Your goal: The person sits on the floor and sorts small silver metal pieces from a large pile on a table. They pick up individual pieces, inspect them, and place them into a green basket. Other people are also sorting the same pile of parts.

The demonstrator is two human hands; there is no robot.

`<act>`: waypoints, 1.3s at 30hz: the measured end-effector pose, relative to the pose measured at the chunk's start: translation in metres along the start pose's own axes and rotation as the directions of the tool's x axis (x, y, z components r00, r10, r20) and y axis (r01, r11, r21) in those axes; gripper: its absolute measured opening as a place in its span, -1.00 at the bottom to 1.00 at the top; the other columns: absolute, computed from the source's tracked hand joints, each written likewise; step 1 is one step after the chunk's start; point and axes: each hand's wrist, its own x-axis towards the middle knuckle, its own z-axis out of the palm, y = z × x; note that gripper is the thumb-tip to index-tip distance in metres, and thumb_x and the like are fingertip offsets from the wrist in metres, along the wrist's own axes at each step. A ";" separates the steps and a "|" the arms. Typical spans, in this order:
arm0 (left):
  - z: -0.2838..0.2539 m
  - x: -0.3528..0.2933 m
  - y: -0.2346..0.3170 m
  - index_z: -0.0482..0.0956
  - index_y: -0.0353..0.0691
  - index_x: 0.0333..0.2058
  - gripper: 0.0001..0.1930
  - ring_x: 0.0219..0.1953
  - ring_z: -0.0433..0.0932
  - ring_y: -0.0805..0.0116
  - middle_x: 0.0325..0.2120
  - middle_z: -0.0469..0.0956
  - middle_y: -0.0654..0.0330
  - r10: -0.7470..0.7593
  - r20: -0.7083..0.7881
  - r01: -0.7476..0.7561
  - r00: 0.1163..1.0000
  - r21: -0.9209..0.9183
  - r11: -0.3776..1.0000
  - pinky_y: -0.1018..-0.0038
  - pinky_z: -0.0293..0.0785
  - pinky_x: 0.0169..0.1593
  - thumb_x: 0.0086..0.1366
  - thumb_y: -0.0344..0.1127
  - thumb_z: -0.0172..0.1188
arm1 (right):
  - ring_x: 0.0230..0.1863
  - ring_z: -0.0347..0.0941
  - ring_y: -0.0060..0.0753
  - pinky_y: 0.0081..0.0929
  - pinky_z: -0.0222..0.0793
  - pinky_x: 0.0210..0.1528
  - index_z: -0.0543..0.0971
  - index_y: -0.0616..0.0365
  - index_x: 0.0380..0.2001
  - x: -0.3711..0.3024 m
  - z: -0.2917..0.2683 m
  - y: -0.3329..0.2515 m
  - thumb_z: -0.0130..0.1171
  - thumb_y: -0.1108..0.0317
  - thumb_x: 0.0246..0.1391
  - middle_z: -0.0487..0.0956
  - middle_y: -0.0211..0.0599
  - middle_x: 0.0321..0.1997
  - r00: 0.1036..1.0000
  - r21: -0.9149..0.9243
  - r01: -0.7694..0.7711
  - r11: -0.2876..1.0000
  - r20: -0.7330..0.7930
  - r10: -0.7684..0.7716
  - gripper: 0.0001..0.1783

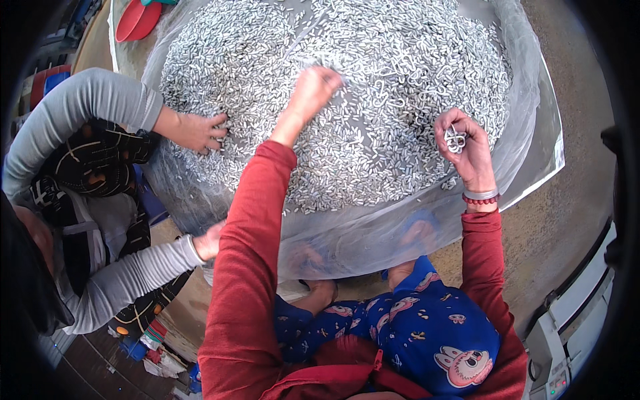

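A wide heap of small silvery metal pieces [333, 170] lies spread in front of me, with larger bent metal hooks [390, 93] mixed in toward its right half. Over the upper middle of the heap is my left hand [312, 95], its fingers curled downward and smeared by motion, so I cannot see whether they grip anything. My right hand [475, 150], palm up at the heap's right edge, is closed around several bent metal hooks [455, 139]. A red beaded bracelet [481, 198] circles that wrist.
Clear plastic sheeting [360, 243] lines the work surface below the heap. At left, a co-worker in grey sleeves [87, 100] has one hand [193, 131] on the heap and another [209, 241] near my left arm. A red bowl [138, 20] stands at the far left.
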 end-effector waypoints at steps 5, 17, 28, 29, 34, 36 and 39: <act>-0.035 -0.007 0.020 0.66 -0.24 -0.35 -0.78 -0.38 0.57 0.42 -0.42 0.64 0.19 -0.031 0.172 0.058 0.985 -0.156 0.986 0.44 0.47 -0.27 0.12 -0.21 0.27 | -0.65 0.24 -0.65 -0.79 -0.06 -0.80 0.36 0.12 -0.58 0.001 0.006 0.003 -0.01 0.17 0.16 0.37 -0.41 -0.60 0.999 -0.043 -0.015 0.999 0.035 0.017 -0.69; 0.026 -0.073 0.040 0.41 -0.39 -0.54 -0.98 -0.41 0.57 0.08 -0.48 0.44 -0.06 0.326 0.308 -0.446 0.894 0.529 0.722 0.27 0.53 -0.44 -0.01 -0.55 0.02 | -0.37 0.48 -0.13 -0.25 0.39 -0.39 0.47 -0.01 -0.20 0.082 0.024 0.047 0.10 0.31 0.02 0.48 -0.23 -0.38 0.900 -0.885 0.293 -0.361 0.383 -0.209 -0.77; -0.040 -0.048 0.046 0.59 -0.28 -0.43 -0.87 -0.51 0.48 0.32 -0.58 0.49 0.18 0.297 0.127 -0.310 0.946 0.107 0.945 0.43 0.38 -0.46 0.07 -0.34 0.25 | -0.54 0.37 -0.39 -0.49 0.30 -0.40 0.57 0.23 -0.44 0.036 0.019 0.054 0.15 0.27 0.03 0.53 -0.26 -0.57 0.964 -0.878 0.213 0.428 0.118 -0.238 -0.78; -0.038 -0.049 0.049 0.57 -0.28 -0.43 -0.89 -0.52 0.46 0.36 -0.60 0.47 0.22 0.140 0.170 -0.118 0.975 -0.134 0.984 0.48 0.33 -0.52 0.07 -0.38 0.23 | -0.54 0.38 -0.47 -0.51 0.30 -0.39 0.58 0.22 -0.42 0.033 0.016 0.051 0.16 0.28 0.02 0.54 -0.28 -0.55 0.974 -0.879 0.140 0.456 0.040 -0.221 -0.80; -0.031 -0.052 0.064 0.45 -0.30 -0.40 -0.84 -0.57 0.34 0.49 -0.55 0.40 0.22 0.175 0.385 0.285 0.906 -0.862 0.420 0.66 0.14 -0.71 0.14 -0.33 0.02 | -0.57 0.29 -0.73 -0.67 0.18 -0.53 0.58 0.23 -0.40 0.028 0.007 0.035 0.13 0.35 0.05 0.52 -0.48 -0.56 0.996 -0.619 0.039 0.784 -0.035 -0.077 -0.84; -0.024 -0.051 0.068 0.46 -0.32 -0.38 -0.72 -0.56 0.37 0.46 -0.47 0.42 0.14 0.278 0.348 0.269 0.895 -0.920 0.284 0.66 0.16 -0.73 0.21 -0.19 -0.07 | -0.62 0.24 -0.81 -0.77 0.03 -0.65 0.56 0.20 -0.38 0.027 0.008 0.032 0.08 0.37 0.08 0.50 -0.47 -0.56 0.998 -0.450 -0.057 0.891 -0.036 0.046 -0.86; -0.010 -0.048 0.072 0.47 -0.34 -0.37 -0.68 -0.55 0.38 0.47 -0.47 0.43 0.13 0.204 0.361 0.326 0.910 -0.927 0.184 0.67 0.16 -0.74 0.23 -0.15 -0.06 | -0.63 0.27 -0.78 -0.84 -0.04 -0.76 0.49 0.19 -0.29 0.026 0.011 0.030 -0.02 0.42 0.12 0.50 -0.40 -0.52 0.991 -0.253 -0.119 0.960 0.026 0.129 -0.87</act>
